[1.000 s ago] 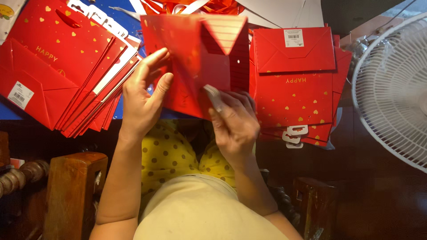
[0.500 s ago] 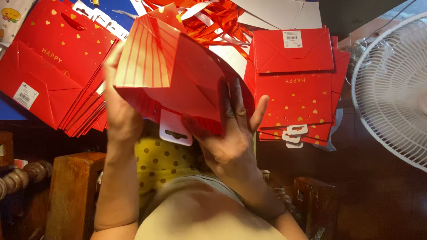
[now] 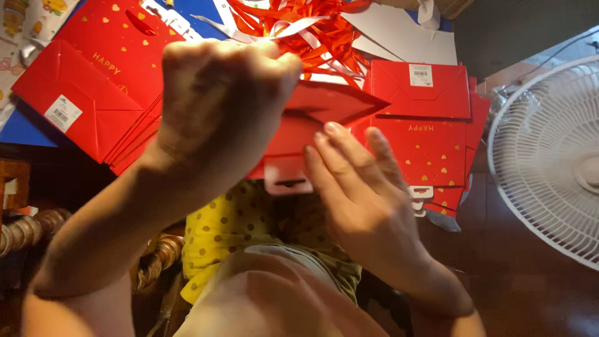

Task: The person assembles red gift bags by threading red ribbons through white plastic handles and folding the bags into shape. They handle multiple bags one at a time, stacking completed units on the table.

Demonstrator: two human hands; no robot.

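Looming largest in frame, left hand (image 3: pixel 218 118) curling into a fist over the upper edge of a red bag (image 3: pixel 312 122), fingers folded down and blocking most of it. Just right of it, right hand (image 3: pixel 362 193) lying flat against the bag's lower face, fingers straight and close together, thumb hidden. Bag being held up between both hands, above a yellow dotted cloth (image 3: pixel 231 231), white tab (image 3: pixel 284 178) hanging from its lower edge. Lying beyond on the left, a fanned stack (image 3: pixel 93 87) of flat red bags with gold hearts; on the right, a second stack (image 3: pixel 424 131). Standing at far right, a white fan (image 3: pixel 549 162). Tangling at top centre, orange ribbons (image 3: pixel 306 25).
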